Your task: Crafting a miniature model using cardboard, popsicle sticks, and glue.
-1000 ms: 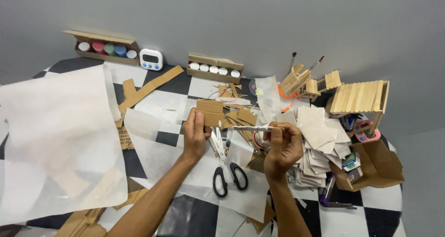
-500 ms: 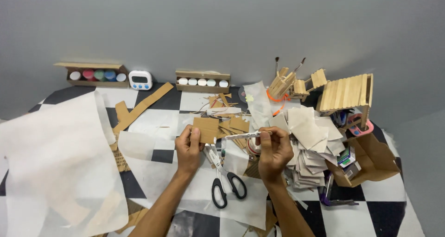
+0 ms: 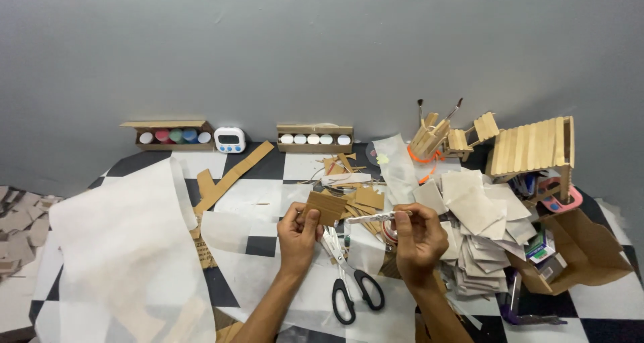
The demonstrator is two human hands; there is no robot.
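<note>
Left hand: I see my left hand (image 3: 298, 230) just below the centre of the view, fingers curled and pinched together on a small brown cardboard piece (image 3: 325, 207), thumb on its near face.
Right hand: my right hand (image 3: 417, 234) sits at 3 o'clock from the left one, fingers closed around one end of a thin pale stick (image 3: 371, 217), thumb and forefinger nipping it.
Stick: it lies nearly level between my two hands, its far end reaching toward the cardboard piece; I cannot tell whether the two touch.
Scissors: black-handled scissors (image 3: 351, 286) lie on the worktop at 6 o'clock from the stick, blades pointing up toward my hands, handles nearest me.
Worktop: a black-and-white chequered worktop (image 3: 268, 168), much of it under sheets of thin white paper (image 3: 127, 249) spreading out at 9 o'clock.
Scraps: brown cardboard offcuts (image 3: 355, 199) just behind my hands, and a long cardboard strip (image 3: 231, 178) at 11 o'clock.
Stack: a heap of grey-white card squares (image 3: 479, 222) at 3 o'clock, just beside my right hand.
Back edge: two open cardboard boxes of paint pots (image 3: 173, 135) (image 3: 315, 139) at 11 and 12 o'clock, a small white timer (image 3: 229, 140) between them.
Far right: a little house of wooden sticks (image 3: 533, 147) at 2 o'clock, paintbrushes (image 3: 436, 125) standing beside it.
</note>
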